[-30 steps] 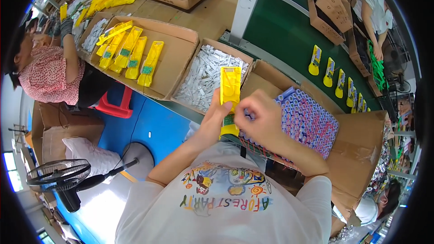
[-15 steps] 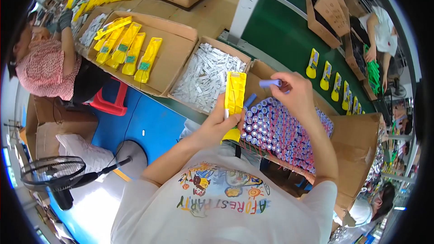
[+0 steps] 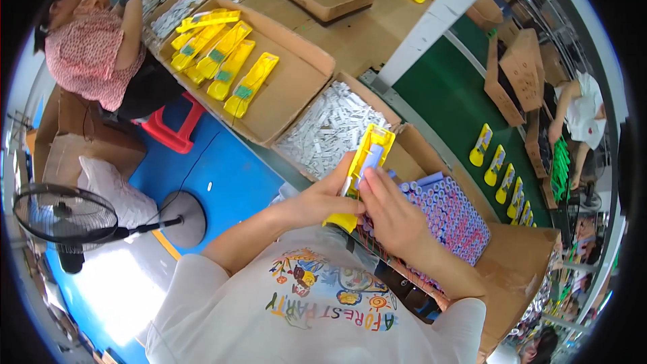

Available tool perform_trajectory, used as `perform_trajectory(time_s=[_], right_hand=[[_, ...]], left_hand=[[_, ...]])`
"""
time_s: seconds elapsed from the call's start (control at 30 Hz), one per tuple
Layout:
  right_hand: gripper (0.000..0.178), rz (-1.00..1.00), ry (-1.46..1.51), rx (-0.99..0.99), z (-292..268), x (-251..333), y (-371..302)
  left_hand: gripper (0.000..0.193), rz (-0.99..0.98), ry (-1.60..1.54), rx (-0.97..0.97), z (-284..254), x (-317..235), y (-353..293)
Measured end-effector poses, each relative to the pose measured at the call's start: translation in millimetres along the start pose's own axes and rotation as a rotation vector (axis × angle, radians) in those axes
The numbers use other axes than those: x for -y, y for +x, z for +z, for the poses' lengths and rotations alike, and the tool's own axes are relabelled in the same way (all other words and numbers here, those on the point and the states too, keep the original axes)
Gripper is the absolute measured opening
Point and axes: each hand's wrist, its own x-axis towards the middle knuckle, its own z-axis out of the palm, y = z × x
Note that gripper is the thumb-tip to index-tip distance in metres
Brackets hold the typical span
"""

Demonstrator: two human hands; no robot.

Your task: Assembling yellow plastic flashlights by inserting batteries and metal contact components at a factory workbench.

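My left hand (image 3: 322,200) is closed around a long yellow plastic housing (image 3: 383,137), held tilted in front of my chest. Inside its open upper half lies a purple cylindrical battery cell (image 3: 370,159). The fingers of my right hand (image 3: 397,224) press on the lower end of that cell; the fingertips partly cover it. Just beyond and to the right, many upright purple cells (image 3: 458,219) stand packed in a cardboard box, with red wires among them. One loose cell (image 3: 430,178) lies on top at the far edge.
Left of the cells is a cardboard tray of small white parts (image 3: 330,125). Another tray (image 3: 296,44) holds several yellow housings with green boards. More yellow units (image 3: 499,165) stand on a green conveyor (image 3: 431,87). A fan (image 3: 67,219) and co-workers are around.
My right hand has brought the purple cell from above the box leftward and down into the yellow housing. The view has turned, so the surroundings have shifted.
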Motion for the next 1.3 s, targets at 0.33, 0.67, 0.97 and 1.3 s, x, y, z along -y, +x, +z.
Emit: perform_trajectory(time_s=[0.33, 0.67, 0.97, 1.3], right_hand=[[0.038, 0.733, 1.608, 0.412, 26, -52, 34], [0.048, 0.537, 1.672, 0.583, 65, -50, 71], [0.030, 0.575, 0.905, 0.189, 124, -51, 98], [0.014, 0.394, 0.843, 0.194, 113, -49, 75]], left_hand=[[0.057, -0.254, 0.487, 0.135, -12, -2, -15], [0.064, 0.009, 0.656, -0.086, -29, 13, -35], [0.040, -0.054, 0.195, -0.497, -50, 5, -58], [0.052, 0.068, 0.056, -0.569, -57, 2, -62]])
